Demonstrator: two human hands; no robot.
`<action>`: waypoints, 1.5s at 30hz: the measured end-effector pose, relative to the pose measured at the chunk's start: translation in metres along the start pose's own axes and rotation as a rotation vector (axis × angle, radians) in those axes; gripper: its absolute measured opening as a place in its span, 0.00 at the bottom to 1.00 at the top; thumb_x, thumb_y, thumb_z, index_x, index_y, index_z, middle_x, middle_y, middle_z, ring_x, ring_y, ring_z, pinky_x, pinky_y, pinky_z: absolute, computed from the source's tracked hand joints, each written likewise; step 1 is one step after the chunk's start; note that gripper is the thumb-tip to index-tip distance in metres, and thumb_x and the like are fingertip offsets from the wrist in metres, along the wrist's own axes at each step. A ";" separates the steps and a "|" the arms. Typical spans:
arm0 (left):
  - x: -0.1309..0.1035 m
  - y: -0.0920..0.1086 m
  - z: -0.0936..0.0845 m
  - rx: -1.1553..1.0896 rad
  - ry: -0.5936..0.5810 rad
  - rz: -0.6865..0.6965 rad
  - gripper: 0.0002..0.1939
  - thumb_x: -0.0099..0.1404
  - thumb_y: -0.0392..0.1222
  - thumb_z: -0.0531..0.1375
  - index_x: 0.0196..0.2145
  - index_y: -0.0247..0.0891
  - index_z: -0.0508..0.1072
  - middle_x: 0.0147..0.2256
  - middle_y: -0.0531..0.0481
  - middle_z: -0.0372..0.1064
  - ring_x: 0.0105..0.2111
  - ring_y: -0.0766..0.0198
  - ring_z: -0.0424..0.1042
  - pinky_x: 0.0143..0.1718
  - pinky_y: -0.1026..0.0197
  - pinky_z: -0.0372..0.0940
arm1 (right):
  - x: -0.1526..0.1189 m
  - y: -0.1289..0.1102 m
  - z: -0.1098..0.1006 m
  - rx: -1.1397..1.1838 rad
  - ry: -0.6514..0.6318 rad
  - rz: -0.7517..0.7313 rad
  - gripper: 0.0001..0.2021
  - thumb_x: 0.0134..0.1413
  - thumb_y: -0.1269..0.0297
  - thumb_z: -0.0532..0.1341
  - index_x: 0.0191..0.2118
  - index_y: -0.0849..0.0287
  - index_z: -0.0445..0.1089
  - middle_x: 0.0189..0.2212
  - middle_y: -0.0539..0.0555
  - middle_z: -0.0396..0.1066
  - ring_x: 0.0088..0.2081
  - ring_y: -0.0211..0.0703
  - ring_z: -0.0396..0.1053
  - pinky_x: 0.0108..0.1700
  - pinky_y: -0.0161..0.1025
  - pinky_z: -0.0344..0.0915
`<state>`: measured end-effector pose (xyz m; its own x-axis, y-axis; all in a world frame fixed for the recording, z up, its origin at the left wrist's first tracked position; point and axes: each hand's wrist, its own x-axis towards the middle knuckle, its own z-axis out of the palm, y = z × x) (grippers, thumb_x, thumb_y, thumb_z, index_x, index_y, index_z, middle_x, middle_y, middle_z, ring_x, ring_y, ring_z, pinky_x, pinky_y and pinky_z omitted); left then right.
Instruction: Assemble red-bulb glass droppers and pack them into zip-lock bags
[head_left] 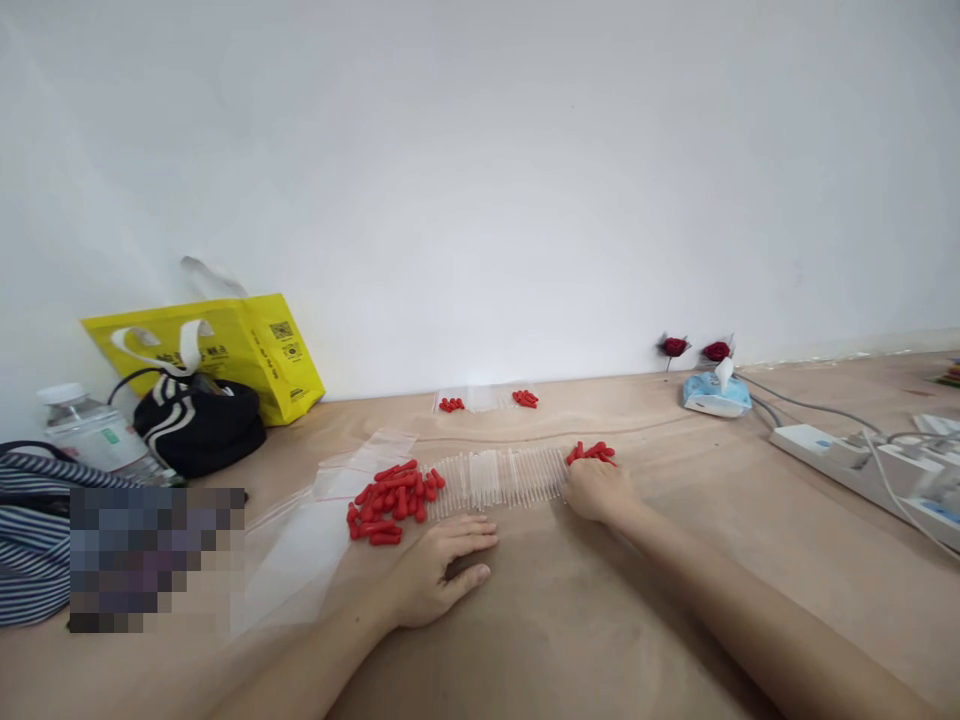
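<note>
A row of thin clear dropper tubes (525, 477) lies side by side across the wooden table. At its left end is a heap of red rubber dropper bulbs (401, 497). My left hand (442, 570) rests flat just in front of the row, fingers stretched out and holding nothing. A smaller group of red bulbs (594, 452) lies at the row's right end. There my right hand (600, 490) is closed, fingers pointing down at the table beside the last tubes. Whatever its fingertips grip is hidden from view.
Clear plastic bags (292, 560) lie left of the heap. Near the wall is a flat bag with red bulbs and tubes (487, 399). A yellow bag (262, 350), black pouch (202, 425) and bottle (97, 435) stand left; wipes (716, 395) and a power strip (862, 475) lie right.
</note>
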<state>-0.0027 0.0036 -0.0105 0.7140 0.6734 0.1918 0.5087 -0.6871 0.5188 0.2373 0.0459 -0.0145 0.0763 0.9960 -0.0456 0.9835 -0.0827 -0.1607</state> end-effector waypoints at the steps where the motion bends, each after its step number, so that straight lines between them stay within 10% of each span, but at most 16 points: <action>1: 0.000 0.000 0.000 -0.001 -0.003 0.002 0.16 0.59 0.41 0.55 0.46 0.43 0.69 0.48 0.49 0.66 0.50 0.58 0.62 0.51 0.53 0.56 | -0.001 -0.001 0.001 -0.003 -0.002 0.002 0.11 0.43 0.72 0.52 0.32 0.65 0.71 0.35 0.67 0.71 0.36 0.55 0.69 0.36 0.48 0.57; 9: 0.003 0.000 0.004 -0.075 0.140 -0.093 0.13 0.58 0.42 0.56 0.40 0.42 0.73 0.44 0.48 0.70 0.46 0.58 0.66 0.48 0.55 0.60 | -0.005 0.001 -0.009 0.048 0.000 -0.053 0.10 0.48 0.68 0.51 0.28 0.65 0.69 0.33 0.66 0.71 0.36 0.52 0.69 0.32 0.40 0.58; 15: 0.032 -0.003 0.020 -0.735 0.301 -0.418 0.15 0.59 0.46 0.55 0.40 0.34 0.71 0.40 0.44 0.72 0.40 0.56 0.70 0.44 0.54 0.63 | -0.029 -0.029 -0.004 0.407 0.038 -0.316 0.09 0.49 0.68 0.50 0.27 0.62 0.65 0.26 0.55 0.71 0.29 0.40 0.66 0.28 0.32 0.55; 21: 0.048 -0.004 0.038 -1.009 0.430 -0.435 0.16 0.58 0.51 0.54 0.32 0.34 0.67 0.34 0.43 0.72 0.37 0.58 0.72 0.42 0.56 0.64 | -0.041 -0.051 0.017 0.610 -0.001 -0.492 0.06 0.50 0.70 0.49 0.26 0.60 0.61 0.23 0.51 0.66 0.25 0.36 0.61 0.28 0.32 0.53; 32: 0.031 -0.016 0.001 -0.495 0.444 -0.285 0.09 0.56 0.42 0.57 0.33 0.36 0.73 0.26 0.52 0.67 0.29 0.63 0.67 0.36 0.60 0.61 | -0.023 -0.027 0.021 1.344 -0.024 -0.444 0.18 0.48 0.48 0.53 0.32 0.59 0.64 0.21 0.46 0.57 0.24 0.35 0.57 0.29 0.35 0.55; 36: 0.023 -0.015 0.007 -0.035 0.373 -0.145 0.12 0.62 0.39 0.50 0.35 0.36 0.73 0.29 0.48 0.68 0.31 0.62 0.67 0.34 0.61 0.61 | -0.017 -0.023 0.024 1.444 0.026 -0.410 0.18 0.42 0.48 0.59 0.33 0.59 0.66 0.18 0.44 0.56 0.21 0.33 0.53 0.25 0.33 0.52; 45: 0.019 -0.012 0.017 0.088 0.374 -0.031 0.11 0.62 0.37 0.50 0.36 0.36 0.72 0.27 0.51 0.67 0.26 0.66 0.67 0.28 0.66 0.62 | -0.025 -0.017 0.037 1.573 -0.110 -0.290 0.19 0.32 0.52 0.66 0.28 0.58 0.61 0.22 0.49 0.68 0.28 0.39 0.67 0.33 0.38 0.61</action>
<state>0.0132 0.0203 -0.0277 0.4808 0.7361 0.4765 0.5785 -0.6747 0.4585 0.2125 0.0214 -0.0466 -0.1536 0.9821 0.1094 -0.1814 0.0808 -0.9801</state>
